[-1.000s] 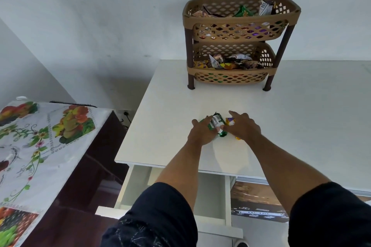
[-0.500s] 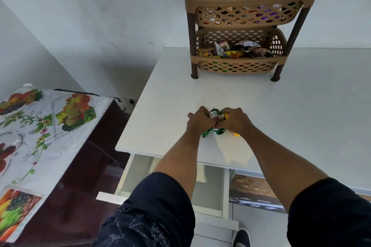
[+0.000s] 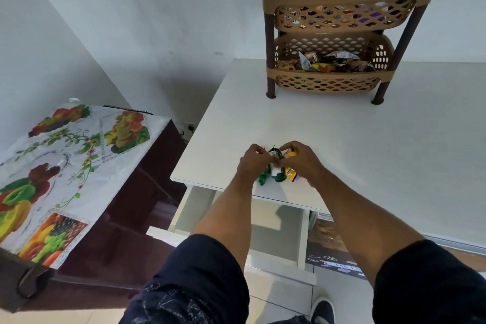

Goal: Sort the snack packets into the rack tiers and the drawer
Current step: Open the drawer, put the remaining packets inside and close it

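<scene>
Step in hand: gathering last packets near worktop point(image 3: 342, 139) front edge. Left hand point(image 3: 253, 163) curls round green packets point(image 3: 272, 175); right hand point(image 3: 302, 163) grips yellow packet point(image 3: 290, 163). Open drawer point(image 3: 273, 226) directly below, rack point(image 3: 339, 26) at back edge. Next move probably: lift bundle, drop by kind.

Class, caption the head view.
Both hands gather snack packets on the table before the rack.
</scene>
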Demonstrator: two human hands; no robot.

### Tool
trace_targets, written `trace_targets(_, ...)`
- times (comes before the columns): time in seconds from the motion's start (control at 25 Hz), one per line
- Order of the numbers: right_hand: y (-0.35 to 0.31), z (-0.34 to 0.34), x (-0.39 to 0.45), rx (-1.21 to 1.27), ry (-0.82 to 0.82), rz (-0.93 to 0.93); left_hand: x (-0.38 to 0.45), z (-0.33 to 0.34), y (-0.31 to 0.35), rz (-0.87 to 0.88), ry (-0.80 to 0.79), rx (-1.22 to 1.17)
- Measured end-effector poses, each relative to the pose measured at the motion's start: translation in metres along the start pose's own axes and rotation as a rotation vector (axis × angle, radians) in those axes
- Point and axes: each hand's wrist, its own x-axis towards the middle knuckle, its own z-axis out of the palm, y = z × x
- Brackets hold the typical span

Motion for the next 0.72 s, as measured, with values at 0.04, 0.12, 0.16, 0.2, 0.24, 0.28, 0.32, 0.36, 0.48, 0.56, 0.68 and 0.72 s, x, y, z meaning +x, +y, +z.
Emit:
trace_targets(0.04,0.0,0.004,-0.003,0.024,-0.011,0.003,-0.003,-0.003,-0.003,0.019,-0.001,-0.023)
trace_targets(0.12,-0.002,0.016,-0.011,0.074,-0.032,0.022,-0.012,-0.01,-0.01,0.053,-0.013,-0.094)
trace_targets(0.16,-0.003,0.022,-0.014,0.086,-0.041,0.024,-0.017,-0.014,-0.013,0.058,-0.02,-0.11)
trace_targets(0.2,-0.004,0.029,-0.018,0.085,-0.048,0.016,-0.022,-0.02,-0.015,0.057,-0.02,-0.107)
trace_targets(0.24,-0.005,0.036,-0.022,0.078,-0.055,-0.003,-0.026,-0.026,-0.019,0.054,-0.017,-0.102)
trace_targets(0.28,-0.007,0.043,-0.026,0.069,-0.063,-0.026,-0.031,-0.033,-0.024,0.052,-0.016,-0.107)
trace_targets(0.32,-0.008,0.049,-0.029,0.063,-0.077,-0.047,-0.035,-0.041,-0.029,0.047,-0.017,-0.121)
trace_targets(0.36,-0.009,0.055,-0.033,0.063,-0.102,-0.065,-0.038,-0.05,-0.035,0.037,-0.021,-0.129)
trace_targets(0.48,-0.01,0.071,-0.044,0.083,-0.268,-0.112,-0.049,-0.082,-0.064,-0.003,-0.069,-0.149)
trace_targets(0.56,-0.012,0.082,-0.053,0.12,-0.393,-0.124,-0.057,-0.102,-0.084,-0.057,-0.105,-0.199)
trace_targets(0.68,-0.013,0.101,-0.065,0.134,-0.492,-0.112,-0.067,-0.122,-0.106,-0.146,-0.113,-0.258)
trace_targets(0.72,-0.012,0.107,-0.069,0.13,-0.506,-0.106,-0.069,-0.126,-0.111,-0.168,-0.119,-0.27)
